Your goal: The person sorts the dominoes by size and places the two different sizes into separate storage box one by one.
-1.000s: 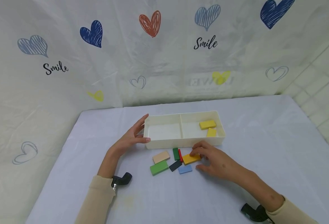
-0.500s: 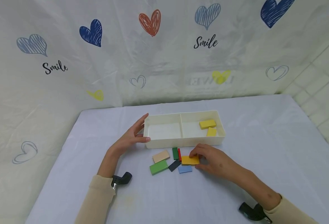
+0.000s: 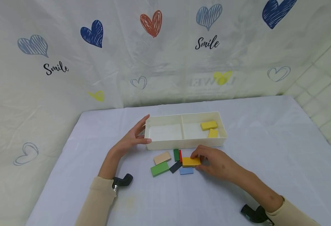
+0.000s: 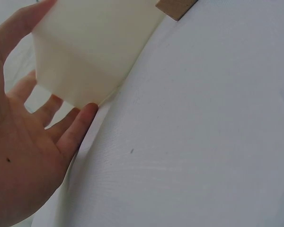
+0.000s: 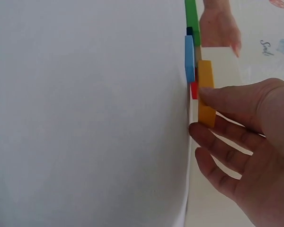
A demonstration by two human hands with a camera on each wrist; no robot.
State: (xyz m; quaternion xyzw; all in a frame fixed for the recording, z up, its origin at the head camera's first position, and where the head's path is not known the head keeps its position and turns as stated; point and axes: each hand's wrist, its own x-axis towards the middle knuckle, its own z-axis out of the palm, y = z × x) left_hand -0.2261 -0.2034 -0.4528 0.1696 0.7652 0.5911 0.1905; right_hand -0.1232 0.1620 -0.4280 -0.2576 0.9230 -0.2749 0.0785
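My right hand (image 3: 216, 161) pinches an orange-yellow block (image 5: 207, 109) between thumb and fingers, just in front of the white box. In the right wrist view the thumb presses its near face; the other fingers are spread below. My left hand (image 3: 128, 139) rests at the left end of the two-compartment white box (image 3: 165, 145), fingers fairly straight, thumb at the front corner. The left wrist view has its fingertips against the box's end wall (image 4: 80, 71). Around the held block lie a light blue block (image 3: 186, 171), a black block (image 3: 175, 167) and a thin red block (image 3: 180, 156).
Two yellow blocks, one a flat bar (image 3: 209, 126) and one shorter-looking piece (image 3: 212, 133), lie in the box's right compartment. Further left on the white tablecloth (image 3: 154, 201) are a beige block (image 3: 162, 158), a light green block (image 3: 160, 169) and a dark green block (image 3: 176, 155).
The right hand's thumb has come against the orange-yellow block, which has turned level and shifted slightly left. The left hand and the box stay where they were.
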